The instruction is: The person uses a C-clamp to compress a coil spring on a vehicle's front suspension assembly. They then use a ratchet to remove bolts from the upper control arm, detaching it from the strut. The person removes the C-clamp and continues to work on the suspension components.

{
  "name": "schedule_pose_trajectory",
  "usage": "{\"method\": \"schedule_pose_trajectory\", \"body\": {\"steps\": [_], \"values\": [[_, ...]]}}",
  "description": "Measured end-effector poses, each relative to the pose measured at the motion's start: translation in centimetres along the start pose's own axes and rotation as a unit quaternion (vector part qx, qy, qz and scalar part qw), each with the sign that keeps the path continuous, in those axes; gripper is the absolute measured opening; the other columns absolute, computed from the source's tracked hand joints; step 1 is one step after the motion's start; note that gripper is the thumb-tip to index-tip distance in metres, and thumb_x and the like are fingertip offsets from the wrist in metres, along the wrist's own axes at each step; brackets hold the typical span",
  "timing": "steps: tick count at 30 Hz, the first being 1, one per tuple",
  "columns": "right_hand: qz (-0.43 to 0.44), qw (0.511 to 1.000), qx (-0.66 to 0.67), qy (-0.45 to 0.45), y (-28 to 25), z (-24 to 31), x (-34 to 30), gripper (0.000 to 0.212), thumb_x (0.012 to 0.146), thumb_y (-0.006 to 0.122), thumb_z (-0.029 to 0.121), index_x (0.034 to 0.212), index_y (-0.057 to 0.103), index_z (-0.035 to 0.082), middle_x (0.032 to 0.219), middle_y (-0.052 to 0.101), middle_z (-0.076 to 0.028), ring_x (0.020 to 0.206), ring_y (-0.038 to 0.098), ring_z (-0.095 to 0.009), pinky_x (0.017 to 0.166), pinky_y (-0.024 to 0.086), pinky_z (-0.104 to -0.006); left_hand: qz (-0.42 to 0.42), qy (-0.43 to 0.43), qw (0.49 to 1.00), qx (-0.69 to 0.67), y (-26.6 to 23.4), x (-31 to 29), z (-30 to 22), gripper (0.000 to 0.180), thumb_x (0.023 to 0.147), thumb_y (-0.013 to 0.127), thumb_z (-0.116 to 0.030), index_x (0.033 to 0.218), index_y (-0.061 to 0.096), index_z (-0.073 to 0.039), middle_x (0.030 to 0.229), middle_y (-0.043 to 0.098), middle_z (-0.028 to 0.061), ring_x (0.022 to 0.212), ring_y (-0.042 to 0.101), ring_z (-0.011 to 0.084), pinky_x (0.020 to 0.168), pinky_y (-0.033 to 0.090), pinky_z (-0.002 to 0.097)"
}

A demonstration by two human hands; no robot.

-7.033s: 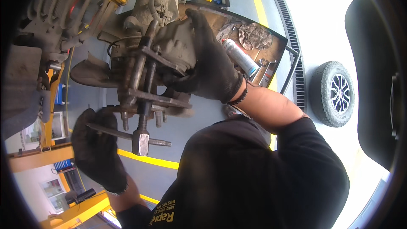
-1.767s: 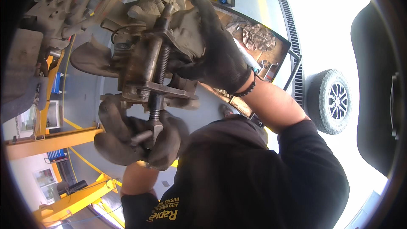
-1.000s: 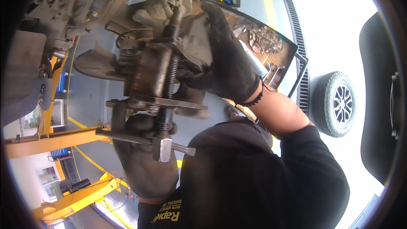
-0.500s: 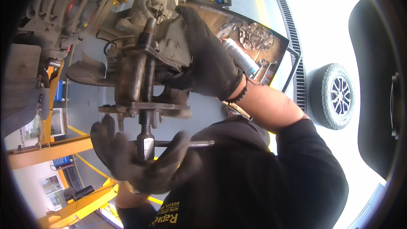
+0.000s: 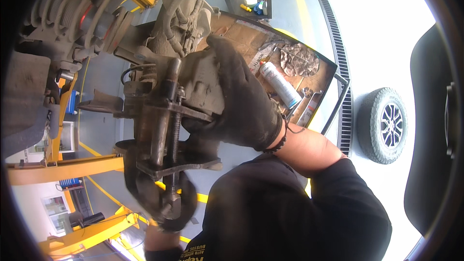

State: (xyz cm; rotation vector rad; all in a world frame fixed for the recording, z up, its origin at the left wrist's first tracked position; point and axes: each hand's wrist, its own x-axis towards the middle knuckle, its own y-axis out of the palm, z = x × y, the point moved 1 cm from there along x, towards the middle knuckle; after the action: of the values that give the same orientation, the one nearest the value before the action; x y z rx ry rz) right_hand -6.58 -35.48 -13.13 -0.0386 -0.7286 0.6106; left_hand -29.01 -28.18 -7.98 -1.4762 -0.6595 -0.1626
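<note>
A steel screw press [image 5: 159, 137] stands upright among the suspension parts, with a threaded rod [image 5: 175, 140] running through two plates. My gloved left hand [image 5: 186, 198] curls around its lower end, beside the rod's hex head [image 5: 172, 207]; some fingers are hidden behind the lower plate [image 5: 179, 166]. My gloved right hand [image 5: 249, 99] wraps around a dusty grey metal part [image 5: 200, 84] at the upper plate [image 5: 195, 111]. The thumb presses just below that plate, and the fingertips reach over the far side of the grey part.
A coil spring [image 5: 67, 9] hangs at upper left. Beyond my right hand, a work tray [image 5: 251, 34] carries a spray can [image 5: 280, 84], a crumpled rag [image 5: 299, 60] and wrenches [image 5: 309, 101]. A wheel [image 5: 384, 125] lies at right, and yellow lift arms [image 5: 92, 232] stand at lower left.
My left hand has gone from open fingers to a curl around the rod's lower end. The crossbar through the hex head no longer shows. The view has shifted, with the press lower in it.
</note>
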Motion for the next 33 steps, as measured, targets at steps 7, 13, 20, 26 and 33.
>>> {"method": "schedule_pose_trajectory", "body": {"steps": [7, 13, 20, 26, 33], "values": [[0.019, 0.999, -0.015, -0.023, 0.0, 0.1, 0.2, 0.118, 0.057, 0.095, 0.031, 0.143, 0.028, -0.012, 0.13, 0.05, -0.03, 0.119, 0.055, -0.045, 0.102, 0.047, -0.0463, -0.003, 0.143, 0.973, 0.18, -6.2, 5.2, 3.2, 0.053, 0.086, 0.071, -0.049, 0.109, 0.065, -0.002, 0.107, 0.068, 0.0172, 0.096, 0.065, 0.0371, 0.09, 0.05, 0.0459], [0.055, 0.998, 0.004, 0.018, -1.0, 0.0, 0.3, 0.123, 0.058, 0.096, 0.032, 0.146, 0.023, -0.011, 0.128, 0.054, -0.027, 0.119, 0.056, -0.042, 0.104, 0.044, -0.0464, -0.101, -0.254, 0.96, -0.063, -3.5, -0.8, 2.8, 0.033, 0.093, 0.065, -0.037, 0.094, 0.067, -0.004, 0.084, 0.066, 0.0064, 0.082, 0.064, 0.022, 0.079, 0.05, 0.0347], [0.043, 0.998, 0.055, 0.003, 0.2, -0.6, -0.3, 0.119, 0.061, 0.091, 0.039, 0.148, 0.026, -0.01, 0.137, 0.048, -0.028, 0.122, 0.051, -0.046, 0.102, 0.044, -0.0528, -0.152, -0.261, 0.953, 0.035, -2.7, 3.4, -6.1, 0.018, 0.089, 0.064, -0.011, 0.097, 0.063, 0.004, 0.09, 0.064, 0.0171, 0.087, 0.064, 0.0344, 0.076, 0.052, 0.042], [0.032, 0.999, 0.016, -0.023, 0.0, 0.1, 0.0, 0.125, 0.056, 0.098, 0.032, 0.148, 0.023, -0.009, 0.137, 0.047, -0.028, 0.123, 0.053, -0.044, 0.105, 0.043, -0.0485, 0.059, 0.033, 0.989, 0.135, -5.5, 4.6, -6.8, 0.008, 0.084, 0.062, -0.017, 0.082, 0.06, -0.01, 0.086, 0.062, 0.0086, 0.077, 0.063, 0.0299, 0.075, 0.05, 0.0458], [0.054, 0.998, -0.012, 0.004, 0.1, 0.1, 0.0, 0.122, 0.054, 0.096, 0.028, 0.147, 0.025, -0.009, 0.144, 0.041, -0.027, 0.132, 0.045, -0.043, 0.109, 0.041, -0.0447, 0.103, 0.407, 0.87, 0.259, -4.4, 1.6, -4.1, 0.053, 0.092, 0.05, -0.065, 0.125, 0.065, -0.027, 0.128, 0.052, 0.0084, 0.106, 0.056, 0.039, 0.091, 0.042, 0.0666]]}}
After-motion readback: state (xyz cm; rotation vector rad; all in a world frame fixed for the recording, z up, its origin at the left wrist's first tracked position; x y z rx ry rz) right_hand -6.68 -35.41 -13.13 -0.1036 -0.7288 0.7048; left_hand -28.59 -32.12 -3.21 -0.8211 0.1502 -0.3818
